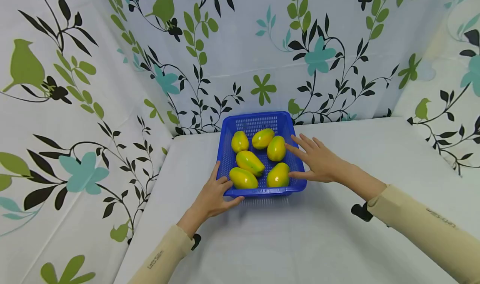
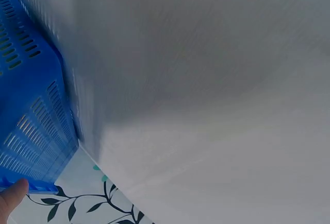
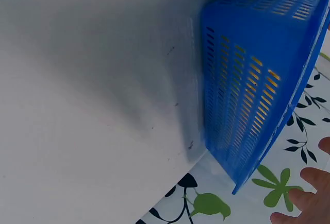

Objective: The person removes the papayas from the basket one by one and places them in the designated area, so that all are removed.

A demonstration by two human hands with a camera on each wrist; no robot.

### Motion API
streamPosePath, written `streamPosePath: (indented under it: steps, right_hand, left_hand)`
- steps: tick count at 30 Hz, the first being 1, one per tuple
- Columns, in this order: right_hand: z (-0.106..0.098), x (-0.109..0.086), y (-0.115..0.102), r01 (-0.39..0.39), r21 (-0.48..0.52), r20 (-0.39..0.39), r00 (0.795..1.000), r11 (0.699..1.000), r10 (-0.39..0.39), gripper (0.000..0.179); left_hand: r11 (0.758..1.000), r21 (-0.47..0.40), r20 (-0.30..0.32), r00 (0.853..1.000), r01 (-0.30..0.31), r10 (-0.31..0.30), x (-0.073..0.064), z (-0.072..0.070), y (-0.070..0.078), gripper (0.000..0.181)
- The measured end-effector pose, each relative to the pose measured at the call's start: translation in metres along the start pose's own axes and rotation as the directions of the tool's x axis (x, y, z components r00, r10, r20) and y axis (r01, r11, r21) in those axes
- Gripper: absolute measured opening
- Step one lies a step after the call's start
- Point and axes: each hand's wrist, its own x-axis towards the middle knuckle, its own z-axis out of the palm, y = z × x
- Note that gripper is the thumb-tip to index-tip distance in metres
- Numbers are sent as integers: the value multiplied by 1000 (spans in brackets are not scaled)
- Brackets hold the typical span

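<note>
A blue plastic basket (image 1: 260, 191) with slotted walls stands on the white table. Inside it lie several glossy yellow-green fruits, mango-like in shape, among them one near the middle (image 1: 250, 163) and one at the front right (image 1: 278, 175). At the basket's front left corner my left hand (image 1: 211, 196) touches the rim, index finger stretched along the left side and thumb before the front wall. My right hand (image 1: 318, 161) hovers at the right rim with its fingers spread, fingertips near the fruits on that side. It holds nothing. In the right wrist view its fingers (image 3: 309, 201) show beyond the rim.
A white cloth covers the table (image 1: 337, 234). Patterned curtains with leaves, flowers and birds (image 1: 262, 46) hang behind and at both sides. The basket's far side is close to the back curtain.
</note>
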Motion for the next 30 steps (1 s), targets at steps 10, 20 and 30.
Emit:
streamPosePath:
  steps: [10, 20, 30]
  right_hand:
    - [-9, 55, 2, -7, 17, 82, 997, 1000, 6, 87]
    - [7, 97, -2, -97, 44, 239, 967, 994, 84, 84]
    - [35, 120, -11, -170, -42, 309, 935, 985, 175, 76]
  left_hand:
    - [999, -23, -80, 996, -41, 39, -13, -2, 2, 56]
    - [998, -44, -99, 994, -41, 37, -17, -2, 5, 58]
    - [998, -32, -139, 989, -54, 49, -17, -1, 6, 59]
